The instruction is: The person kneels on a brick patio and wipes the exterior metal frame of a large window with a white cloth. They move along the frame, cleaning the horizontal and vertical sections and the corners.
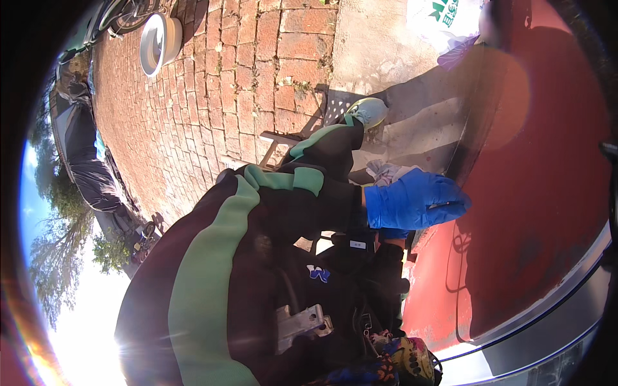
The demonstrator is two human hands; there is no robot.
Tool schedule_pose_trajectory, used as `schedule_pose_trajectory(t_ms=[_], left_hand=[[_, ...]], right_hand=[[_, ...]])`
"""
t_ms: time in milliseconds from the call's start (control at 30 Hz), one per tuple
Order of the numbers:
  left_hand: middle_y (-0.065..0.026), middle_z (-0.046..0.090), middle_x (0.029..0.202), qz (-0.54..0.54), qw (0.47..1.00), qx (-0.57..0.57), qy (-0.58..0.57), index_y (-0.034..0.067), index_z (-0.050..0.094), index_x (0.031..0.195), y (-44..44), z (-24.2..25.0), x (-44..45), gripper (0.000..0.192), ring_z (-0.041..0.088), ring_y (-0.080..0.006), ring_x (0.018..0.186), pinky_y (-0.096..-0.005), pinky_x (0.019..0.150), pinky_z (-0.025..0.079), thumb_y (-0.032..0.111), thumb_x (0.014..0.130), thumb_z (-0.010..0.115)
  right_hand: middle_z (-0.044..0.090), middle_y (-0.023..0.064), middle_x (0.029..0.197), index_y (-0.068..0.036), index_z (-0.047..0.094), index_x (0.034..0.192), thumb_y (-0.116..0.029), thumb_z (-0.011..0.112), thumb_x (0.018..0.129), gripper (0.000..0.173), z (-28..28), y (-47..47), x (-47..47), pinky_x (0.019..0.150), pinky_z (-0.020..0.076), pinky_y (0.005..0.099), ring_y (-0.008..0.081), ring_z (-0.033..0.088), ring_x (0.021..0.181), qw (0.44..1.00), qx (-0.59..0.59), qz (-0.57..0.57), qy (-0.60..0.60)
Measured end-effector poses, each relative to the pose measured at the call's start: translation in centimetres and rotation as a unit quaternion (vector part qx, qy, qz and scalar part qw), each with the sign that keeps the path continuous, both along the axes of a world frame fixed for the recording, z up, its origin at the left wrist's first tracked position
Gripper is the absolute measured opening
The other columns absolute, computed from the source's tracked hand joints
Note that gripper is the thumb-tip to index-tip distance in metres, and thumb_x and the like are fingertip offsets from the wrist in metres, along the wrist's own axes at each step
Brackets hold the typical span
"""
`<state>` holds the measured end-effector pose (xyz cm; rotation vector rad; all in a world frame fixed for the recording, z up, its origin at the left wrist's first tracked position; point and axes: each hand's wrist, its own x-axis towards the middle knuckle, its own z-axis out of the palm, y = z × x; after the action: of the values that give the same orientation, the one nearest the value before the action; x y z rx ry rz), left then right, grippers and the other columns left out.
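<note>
My left hand point(410, 200), in a blue disposable glove, is in front of a red wall point(531, 159). Its fingers are bent together; whether anything is between them cannot be seen. A crumpled pale cloth point(386, 172) shows just behind this hand, and contact between them is unclear. My right hand point(397, 233), also gloved in blue, is mostly hidden behind the left one, so its grip does not show. The dark sleeve with a green stripe point(207, 270) covers my left arm. A pale shoe point(369, 112) rests on the concrete strip ahead.
Red brick paving point(231, 87) borders the concrete strip point(362, 53). A white plastic bag with green print point(444, 24) lies by the wall. Farther off are a white bucket point(166, 43), a bicycle wheel point(130, 14) and dark sheeting point(87, 154). A wooden frame point(273, 147) is near my leg.
</note>
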<state>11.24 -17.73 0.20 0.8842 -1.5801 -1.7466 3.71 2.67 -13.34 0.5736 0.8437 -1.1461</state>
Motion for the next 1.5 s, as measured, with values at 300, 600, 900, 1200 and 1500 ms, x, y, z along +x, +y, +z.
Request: schedule_pose_trajectory(t_ms=[300,600,900,1200,1500], left_hand=[[-0.0117,0.071,0.1,0.147,0.972,0.064,-0.171,0.007,0.071,0.109,2.0,-2.8,5.2,0.021,0.069,-0.032,0.092,-0.0375,0.078,0.056,0.019,0.091,0.07],[-0.0091,0.074,0.101,0.294,0.934,0.13,-0.158,0.005,0.072,0.111,-7.2,-1.5,15.6,0.022,0.069,-0.0176,0.089,-0.03,0.082,0.055,0.019,0.096,0.066],[-0.0052,0.07,0.09,0.444,0.781,0.265,-0.35,0.005,0.07,0.116,-0.7,5.8,45.4,0.03,0.062,-0.0112,0.074,-0.026,0.064,0.049,0.027,0.097,0.062],[-0.0112,0.072,0.104,0.254,0.826,0.12,-0.488,0.004,0.068,0.118,-15.6,0.1,47.7,0.04,0.067,-0.024,0.094,-0.0351,0.083,0.053,0.036,0.093,0.065],[-0.0082,0.058,0.136,-0.037,0.817,-0.137,-0.559,0.02,0.063,0.129,-57.0,-6.9,32.4,0.042,0.053,-0.0321,0.127,-0.0438,0.103,0.046,0.031,0.089,0.062]], right_hand=[[0.069,0.0116,0.103,-0.014,0.059,0.125,-0.06,0.054,0.09,0.058,9.8,-3.1,-2.6,0.069,0.0552,0.0449,0.0319,0.067,0.083,0.977,0.155,0.11,0.095],[0.064,0.0117,0.123,-0.009,0.053,0.136,-0.041,0.057,0.095,0.053,19.4,-10.6,-4.4,0.092,0.0527,0.0391,0.0287,0.063,0.106,0.982,0.081,0.136,0.105],[0.051,0.0135,0.141,-0.007,0.044,0.146,-0.035,0.055,0.095,0.059,30.0,-16.1,1.1,0.113,0.036,0.0413,0.0312,0.05,0.128,0.978,0.045,0.135,0.155],[0.068,0.0085,0.104,-0.005,0.062,0.121,-0.023,0.065,0.09,0.036,32.7,-17.5,2.0,0.082,0.0546,0.0368,0.0259,0.066,0.091,0.975,0.098,0.053,0.191],[0.054,0.0115,0.139,-0.006,0.045,0.144,-0.033,0.061,0.09,0.062,30.2,-30.0,9.6,0.11,0.0391,0.0415,0.0296,0.051,0.128,0.994,-0.03,-0.073,0.069]])
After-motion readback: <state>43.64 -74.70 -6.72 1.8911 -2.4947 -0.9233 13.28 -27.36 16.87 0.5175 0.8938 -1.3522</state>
